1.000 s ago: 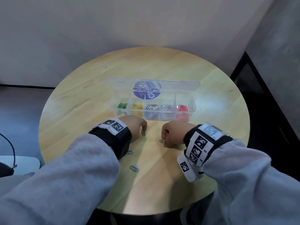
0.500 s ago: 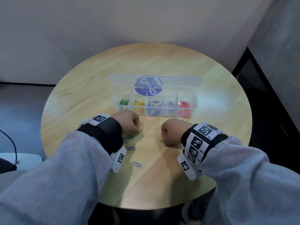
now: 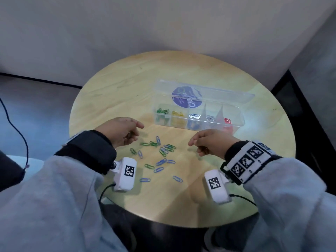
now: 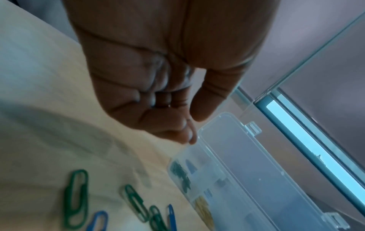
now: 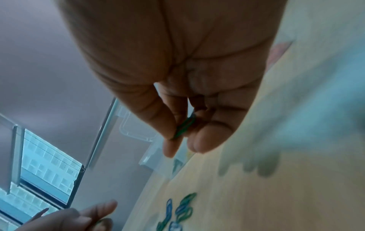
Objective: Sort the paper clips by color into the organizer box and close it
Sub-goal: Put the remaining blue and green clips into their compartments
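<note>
A clear organizer box (image 3: 241, 122) stands open on the round table, lid (image 3: 218, 91) tipped back. Its compartments hold green (image 3: 162, 111), yellow, blue, silver and red (image 3: 227, 120) clips. Several loose green and blue paper clips (image 3: 163, 150) lie in front of it, between my hands. My right hand (image 3: 196, 144) hovers right of the pile and pinches a green paper clip (image 5: 184, 127) between thumb and fingers (image 5: 171, 148). My left hand (image 3: 127, 133) hovers left of the pile with curled fingers. It seems to hold a green clip (image 5: 102, 222), seen dimly in the right wrist view.
The wooden table (image 3: 118, 99) stands against a pale wall in a corner. A dark panel (image 3: 298, 113) runs along its right side, and a black cable (image 3: 16, 128) hangs at the left. White wrist cameras (image 3: 127, 173) hang just above the near tabletop.
Both hands have lifted off the table and moved apart, uncovering the pile of green and blue clips. The head view has swung left, so the box now sits further right.
</note>
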Tool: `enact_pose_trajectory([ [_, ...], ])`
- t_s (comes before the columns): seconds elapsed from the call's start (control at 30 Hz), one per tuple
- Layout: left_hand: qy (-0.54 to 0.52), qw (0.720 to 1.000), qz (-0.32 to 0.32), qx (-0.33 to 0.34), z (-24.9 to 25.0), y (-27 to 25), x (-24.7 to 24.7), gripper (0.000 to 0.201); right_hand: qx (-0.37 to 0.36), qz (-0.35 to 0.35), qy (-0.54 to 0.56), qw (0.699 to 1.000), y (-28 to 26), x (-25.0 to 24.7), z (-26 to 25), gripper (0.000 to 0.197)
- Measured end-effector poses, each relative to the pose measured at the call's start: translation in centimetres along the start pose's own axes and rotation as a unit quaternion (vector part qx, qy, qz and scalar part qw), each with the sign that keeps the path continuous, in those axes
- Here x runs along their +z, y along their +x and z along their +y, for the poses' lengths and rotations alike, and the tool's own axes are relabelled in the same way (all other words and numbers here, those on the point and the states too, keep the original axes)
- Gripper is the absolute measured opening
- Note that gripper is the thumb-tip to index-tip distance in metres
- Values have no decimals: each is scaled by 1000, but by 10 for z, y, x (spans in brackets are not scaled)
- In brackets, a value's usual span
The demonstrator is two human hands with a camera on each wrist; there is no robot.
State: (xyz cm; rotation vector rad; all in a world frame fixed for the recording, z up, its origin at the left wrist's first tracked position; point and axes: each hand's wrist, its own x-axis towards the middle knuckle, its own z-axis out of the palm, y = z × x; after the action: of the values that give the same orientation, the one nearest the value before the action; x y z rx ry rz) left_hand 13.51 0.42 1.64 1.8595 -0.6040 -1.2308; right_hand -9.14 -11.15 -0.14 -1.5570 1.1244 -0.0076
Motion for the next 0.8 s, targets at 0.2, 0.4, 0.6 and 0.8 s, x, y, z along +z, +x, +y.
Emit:
enact_pose_trajectory([
  [0.2,155,988,-18,10,-4,12,-9,9,19,-13,67,998,1,35,-21,23],
  [0.4,412,908,0,74,-13,11,-4,9,-51,11,-308,950,7,53,-49,10],
  [0.6,470,878,-18,89,-12,17,7,15,-73,26,-419,904,29,76,-72,24],
  [0.8,496,865,-39,69,-10,22,14,14,-70,4,-496,866,57,95,-69,33],
])
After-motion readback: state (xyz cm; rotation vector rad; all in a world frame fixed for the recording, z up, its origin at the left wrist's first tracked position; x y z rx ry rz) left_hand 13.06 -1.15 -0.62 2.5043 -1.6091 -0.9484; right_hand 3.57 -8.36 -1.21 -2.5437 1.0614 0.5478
